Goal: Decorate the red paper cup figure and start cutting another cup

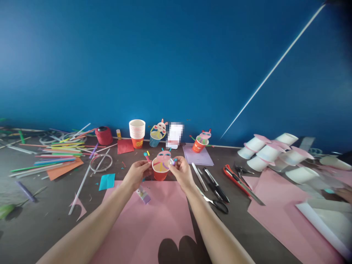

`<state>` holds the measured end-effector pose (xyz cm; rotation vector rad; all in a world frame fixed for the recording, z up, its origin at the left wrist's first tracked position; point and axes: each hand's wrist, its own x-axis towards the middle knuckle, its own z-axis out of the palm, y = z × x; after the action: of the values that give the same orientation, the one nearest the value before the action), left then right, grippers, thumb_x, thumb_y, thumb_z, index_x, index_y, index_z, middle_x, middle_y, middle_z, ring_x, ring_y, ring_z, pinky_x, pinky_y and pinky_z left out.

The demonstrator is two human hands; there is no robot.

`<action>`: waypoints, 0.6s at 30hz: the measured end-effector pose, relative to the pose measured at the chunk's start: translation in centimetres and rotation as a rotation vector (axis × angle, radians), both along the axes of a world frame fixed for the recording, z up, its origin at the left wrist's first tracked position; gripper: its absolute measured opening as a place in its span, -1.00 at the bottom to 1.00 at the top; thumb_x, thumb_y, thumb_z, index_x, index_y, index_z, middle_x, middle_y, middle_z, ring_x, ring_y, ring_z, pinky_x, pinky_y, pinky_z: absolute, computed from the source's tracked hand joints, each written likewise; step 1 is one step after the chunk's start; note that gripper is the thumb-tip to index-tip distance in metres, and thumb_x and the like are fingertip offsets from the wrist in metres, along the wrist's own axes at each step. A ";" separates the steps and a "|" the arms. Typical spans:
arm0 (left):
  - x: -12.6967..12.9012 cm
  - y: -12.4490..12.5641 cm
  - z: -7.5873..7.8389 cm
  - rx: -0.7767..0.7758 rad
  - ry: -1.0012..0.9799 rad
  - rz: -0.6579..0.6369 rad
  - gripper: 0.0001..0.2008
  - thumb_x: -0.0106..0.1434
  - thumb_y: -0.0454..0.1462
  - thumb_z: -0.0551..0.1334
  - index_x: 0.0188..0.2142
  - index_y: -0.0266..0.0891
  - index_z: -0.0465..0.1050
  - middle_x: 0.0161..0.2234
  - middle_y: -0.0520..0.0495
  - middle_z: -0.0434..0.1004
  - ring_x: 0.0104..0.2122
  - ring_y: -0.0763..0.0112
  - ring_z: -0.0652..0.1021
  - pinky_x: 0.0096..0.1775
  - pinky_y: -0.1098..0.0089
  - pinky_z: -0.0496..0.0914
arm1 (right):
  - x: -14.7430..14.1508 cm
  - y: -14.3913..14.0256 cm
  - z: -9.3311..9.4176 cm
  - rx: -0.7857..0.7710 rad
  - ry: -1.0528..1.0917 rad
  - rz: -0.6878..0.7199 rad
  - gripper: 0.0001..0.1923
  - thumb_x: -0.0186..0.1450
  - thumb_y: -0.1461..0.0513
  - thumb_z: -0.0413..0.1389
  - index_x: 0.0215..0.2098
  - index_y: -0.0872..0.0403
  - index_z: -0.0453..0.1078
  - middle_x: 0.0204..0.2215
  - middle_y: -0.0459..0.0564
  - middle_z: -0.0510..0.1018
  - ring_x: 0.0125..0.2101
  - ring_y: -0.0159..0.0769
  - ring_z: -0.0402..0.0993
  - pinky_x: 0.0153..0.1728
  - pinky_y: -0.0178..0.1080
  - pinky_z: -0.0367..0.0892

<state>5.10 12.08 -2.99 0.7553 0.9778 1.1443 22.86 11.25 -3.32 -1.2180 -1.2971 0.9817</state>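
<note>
Both hands meet around a small red paper cup (160, 171) held over the far edge of a pink paper sheet (154, 223) on the dark table (35, 220). The left hand (136, 173) curls its fingers against the cup's left side, gripping it; the right hand (180, 171) pinches at the cup's right rim, where a small pale piece sits between thumb and fingertip, too small to identify. A pink paper face (164, 157) with short coloured straw bits stands up from the cup's rim. Just below the left wrist lies a glue stick (144, 194) on the pink sheet. To the right of the right forearm lie scissors (216, 202), pens (216, 185) and a red utility knife (236, 180). Farther back, against the blue wall (176, 55), stand a stack of paper cups (137, 132), a blue cup figure (156, 135) and another red cup figure (200, 142). Loose coloured straws (55, 154) spread across the left side, and overturned white cups (272, 152) pile up at the right.
</note>
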 end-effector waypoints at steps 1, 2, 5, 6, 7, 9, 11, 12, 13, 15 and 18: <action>0.0 0.0 0.0 -0.001 0.007 0.008 -0.75 -0.11 -0.21 0.35 -0.49 -0.37 0.43 -0.55 -0.10 0.49 -0.56 0.47 0.48 -0.41 0.43 0.38 | -0.1 -0.1 0.1 -0.006 0.018 0.008 -0.75 0.08 0.17 0.12 -0.30 0.05 0.20 -0.61 -0.22 0.21 -0.59 -0.45 0.22 -0.54 -0.35 0.33; 0.1 0.0 0.0 -0.001 0.014 0.019 -0.74 -0.12 -0.20 0.36 -0.50 -0.36 0.42 -0.56 -0.07 0.48 -0.57 0.49 0.48 -0.42 0.44 0.38 | -0.1 -0.1 0.2 -0.012 0.043 0.016 -0.74 0.07 0.17 0.12 -0.30 0.04 0.20 -0.61 -0.21 0.21 -0.59 -0.44 0.22 -0.54 -0.34 0.34; 0.3 -0.1 0.2 0.002 0.040 0.051 -0.71 -0.10 -0.15 0.35 -0.50 -0.35 0.41 -0.59 -0.03 0.47 -0.60 0.52 0.46 -0.46 0.48 0.36 | -0.4 -0.3 0.6 -0.027 0.123 0.025 -0.74 0.05 0.19 0.11 -0.30 0.04 0.19 -0.57 -0.19 0.26 -0.56 -0.42 0.26 -0.51 -0.31 0.38; 0.3 -0.2 0.3 0.003 0.048 0.054 -0.70 -0.08 -0.12 0.33 -0.49 -0.36 0.42 -0.59 -0.03 0.47 -0.60 0.52 0.46 -0.47 0.49 0.35 | -0.4 -0.3 0.8 -0.034 0.148 0.025 -0.75 0.04 0.21 0.10 -0.30 0.03 0.19 -0.55 -0.18 0.29 -0.55 -0.42 0.28 -0.50 -0.30 0.38; 0.4 -0.3 0.3 0.005 0.053 0.050 -0.68 -0.06 -0.10 0.32 -0.48 -0.36 0.43 -0.59 -0.05 0.47 -0.61 0.52 0.46 -0.49 0.49 0.34 | -0.5 -0.3 0.9 -0.045 0.175 0.023 -0.75 0.03 0.24 0.08 -0.30 0.03 0.19 -0.53 -0.17 0.31 -0.53 -0.41 0.30 -0.49 -0.30 0.39; 0.4 -0.4 0.4 0.016 0.062 0.029 -0.64 -0.04 -0.06 0.29 -0.45 -0.38 0.44 -0.57 -0.08 0.48 -0.60 0.49 0.47 -0.49 0.48 0.35 | -0.6 -0.4 1.2 -0.077 0.222 0.025 -0.74 0.00 0.29 0.05 -0.31 0.03 0.18 -0.52 -0.17 0.32 -0.53 -0.40 0.32 -0.49 -0.30 0.38; 0.4 -0.5 0.4 0.029 0.074 0.012 -0.61 -0.06 -0.06 0.30 -0.41 -0.39 0.46 -0.55 -0.09 0.49 -0.59 0.47 0.48 -0.47 0.45 0.36 | -0.6 -0.5 1.4 -0.118 0.246 0.022 -0.73 -0.02 0.31 0.03 -0.31 0.03 0.17 -0.54 -0.19 0.32 -0.55 -0.41 0.33 -0.51 -0.32 0.37; 0.4 -0.5 0.4 0.034 0.080 0.009 -0.60 -0.07 -0.06 0.31 -0.39 -0.39 0.46 -0.54 -0.10 0.50 -0.59 0.45 0.48 -0.46 0.44 0.37 | -0.7 -0.6 1.5 -0.138 0.245 0.019 -0.74 -0.01 0.29 0.02 -0.31 0.03 0.17 -0.56 -0.19 0.31 -0.57 -0.41 0.33 -0.53 -0.32 0.36; 0.4 -0.5 0.3 0.037 0.086 0.010 -0.60 -0.08 -0.06 0.32 -0.39 -0.38 0.46 -0.53 -0.10 0.50 -0.59 0.45 0.48 -0.46 0.43 0.37 | -0.7 -0.6 1.7 -0.156 0.237 0.016 -0.76 0.00 0.27 0.03 -0.32 0.03 0.16 -0.58 -0.20 0.31 -0.60 -0.42 0.33 -0.55 -0.32 0.35; 0.4 -0.5 0.2 0.039 0.092 0.025 -0.62 -0.09 -0.06 0.32 -0.42 -0.37 0.45 -0.54 -0.08 0.50 -0.58 0.45 0.49 -0.46 0.44 0.37 | -0.7 -0.8 1.9 -0.183 0.215 0.012 -0.79 0.05 0.19 0.05 -0.33 0.04 0.17 -0.61 -0.21 0.31 -0.64 -0.42 0.32 -0.59 -0.33 0.32; 0.4 -0.4 0.1 0.043 0.101 0.040 -0.63 -0.10 -0.06 0.33 -0.47 -0.36 0.42 -0.56 -0.07 0.49 -0.58 0.45 0.49 -0.46 0.44 0.37 | -0.7 -0.8 1.8 -0.212 0.125 0.000 -0.71 0.05 0.06 0.11 -0.36 0.04 0.19 -0.67 -0.22 0.30 -0.69 -0.43 0.27 -0.70 -0.37 0.23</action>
<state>5.53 11.64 -2.88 0.8372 1.0595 1.1743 22.20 10.44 -1.53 -1.2934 -1.1169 1.1999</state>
